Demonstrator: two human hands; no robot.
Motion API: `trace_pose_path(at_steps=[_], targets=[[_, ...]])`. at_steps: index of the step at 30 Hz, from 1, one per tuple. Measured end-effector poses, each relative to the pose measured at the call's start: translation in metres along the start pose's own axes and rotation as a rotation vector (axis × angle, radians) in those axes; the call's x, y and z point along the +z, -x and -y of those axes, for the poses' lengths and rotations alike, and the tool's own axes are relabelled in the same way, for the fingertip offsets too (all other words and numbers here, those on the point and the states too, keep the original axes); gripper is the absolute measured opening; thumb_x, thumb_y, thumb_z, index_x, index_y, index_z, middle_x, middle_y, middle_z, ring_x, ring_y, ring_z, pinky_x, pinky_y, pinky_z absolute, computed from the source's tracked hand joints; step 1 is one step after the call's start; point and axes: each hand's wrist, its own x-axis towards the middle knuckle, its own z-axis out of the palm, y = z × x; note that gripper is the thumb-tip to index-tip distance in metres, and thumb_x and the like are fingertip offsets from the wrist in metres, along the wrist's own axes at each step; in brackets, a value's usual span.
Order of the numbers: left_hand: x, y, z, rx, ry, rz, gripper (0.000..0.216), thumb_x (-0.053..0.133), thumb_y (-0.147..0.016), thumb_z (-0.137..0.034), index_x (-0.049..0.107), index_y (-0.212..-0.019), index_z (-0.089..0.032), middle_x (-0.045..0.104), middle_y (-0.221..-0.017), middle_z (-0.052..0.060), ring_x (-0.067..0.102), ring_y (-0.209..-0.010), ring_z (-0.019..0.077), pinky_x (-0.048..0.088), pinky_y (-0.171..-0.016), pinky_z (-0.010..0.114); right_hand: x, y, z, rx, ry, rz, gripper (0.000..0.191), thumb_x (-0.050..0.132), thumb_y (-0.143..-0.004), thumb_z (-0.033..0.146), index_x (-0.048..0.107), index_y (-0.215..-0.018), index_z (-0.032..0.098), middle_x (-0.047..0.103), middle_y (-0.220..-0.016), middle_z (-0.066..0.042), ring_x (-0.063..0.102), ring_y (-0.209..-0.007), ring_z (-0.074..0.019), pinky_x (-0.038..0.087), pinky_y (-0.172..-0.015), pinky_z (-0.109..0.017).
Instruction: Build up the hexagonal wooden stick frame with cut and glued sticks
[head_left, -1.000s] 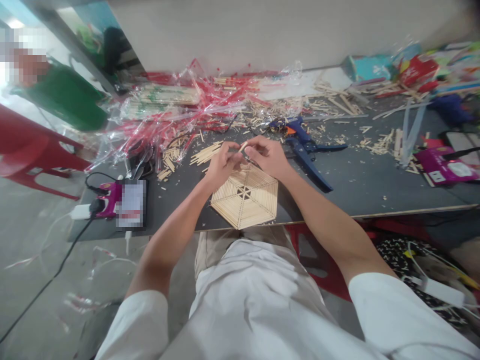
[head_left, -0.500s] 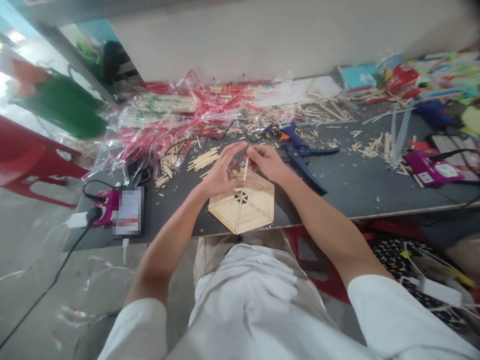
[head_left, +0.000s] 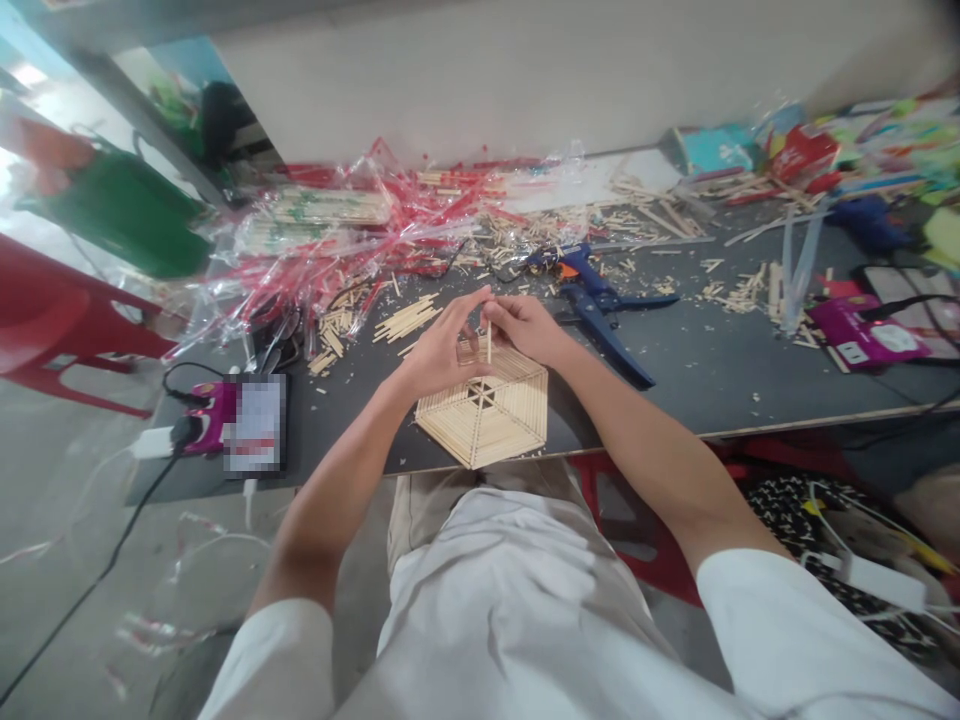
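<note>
A hexagonal panel of wooden sticks (head_left: 510, 425), with spokes meeting at a small central gap, lies near the table's front edge. Above its far side, a short wooden stick (head_left: 490, 345) points nearly straight up and down in the view. My right hand (head_left: 525, 325) is closed, thumb and fingertips pinching the stick's upper end. My left hand (head_left: 444, 345) curves in a C around the same stick, index tip by its top and thumb by its lower end. Loose cut sticks (head_left: 407, 318) lie left of the hands. A blue cutter-like tool (head_left: 607, 335) lies to the right.
A blue glue gun (head_left: 581, 268) with an orange trigger lies behind the hands. Red-and-clear plastic wrappers (head_left: 360, 225) and stick scraps cover the back. A phone (head_left: 256, 425) and purple power adapter (head_left: 210, 415) sit at left; another purple adapter (head_left: 866, 335) is at right.
The stick has turned from a slight tilt to nearly vertical in the view. My right hand has shifted slightly left, closer to my left index fingertip. The panel stays put.
</note>
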Motion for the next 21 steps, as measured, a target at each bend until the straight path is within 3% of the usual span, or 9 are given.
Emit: trace_pose_path(at_steps=[5,11,13,16,19,21], targets=[[0.005,0.001,-0.005,-0.058,-0.133,-0.023,0.105,0.090,-0.085,-0.058,0.033,-0.171,-0.040,0.054,-0.165,0.016,0.075,-0.104,0.0249,0.065,-0.076,0.034,-0.006,-0.002,-0.004,0.022,0.027,-0.004,0.076,0.067,-0.076,0.098,0.061,-0.074,0.023,0.049,-0.051,0.005,0.041,-0.047,-0.0096,0.030,-0.048,-0.026],[0.006,0.000,-0.005,-0.075,-0.167,-0.072,0.107,0.091,-0.084,-0.046,0.031,-0.172,-0.035,0.062,-0.159,0.015,0.072,-0.089,0.0183,0.061,-0.076,0.032,-0.009,-0.004,-0.005,-0.029,0.150,-0.041,0.075,0.055,-0.088,0.095,0.066,-0.081,0.022,0.052,-0.056,0.003,0.043,-0.050,-0.0118,0.036,-0.053,-0.029],[0.003,-0.001,-0.003,-0.070,-0.183,-0.127,0.108,0.091,-0.082,-0.049,0.031,-0.172,-0.034,0.061,-0.160,0.015,0.069,-0.083,0.0158,0.058,-0.072,0.030,-0.022,-0.006,-0.006,-0.118,0.326,-0.145,0.070,0.057,-0.092,0.089,0.070,-0.087,0.021,0.064,-0.070,-0.002,0.053,-0.060,-0.0152,0.045,-0.062,-0.032],[-0.002,-0.002,0.005,-0.059,-0.178,-0.220,0.110,0.088,-0.083,-0.058,0.029,-0.171,-0.033,0.056,-0.165,0.018,0.068,-0.082,0.0144,0.054,-0.065,0.026,-0.057,-0.006,-0.014,-0.231,0.648,-0.421,0.047,0.061,-0.101,0.066,0.072,-0.099,0.020,0.072,-0.100,-0.012,0.066,-0.090,-0.0252,0.055,-0.091,-0.044],[-0.007,-0.001,0.015,-0.055,-0.143,-0.274,0.110,0.085,-0.083,-0.067,0.029,-0.171,-0.032,0.059,-0.161,0.019,0.067,-0.079,0.0133,0.055,-0.067,0.027,-0.095,-0.005,-0.029,-0.063,0.915,-0.660,0.025,0.066,-0.101,0.037,0.071,-0.116,0.017,0.071,-0.120,-0.019,0.062,-0.126,-0.0349,0.046,-0.117,-0.052],[-0.009,-0.001,0.023,-0.077,-0.109,-0.302,0.111,0.084,-0.083,-0.070,0.029,-0.172,-0.032,0.061,-0.159,0.019,0.068,-0.079,0.0133,0.056,-0.071,0.029,-0.113,-0.005,-0.041,0.152,1.017,-0.747,0.043,0.075,-0.095,0.032,0.067,-0.130,0.010,0.069,-0.131,-0.025,0.056,-0.137,-0.0402,0.043,-0.120,-0.057]])
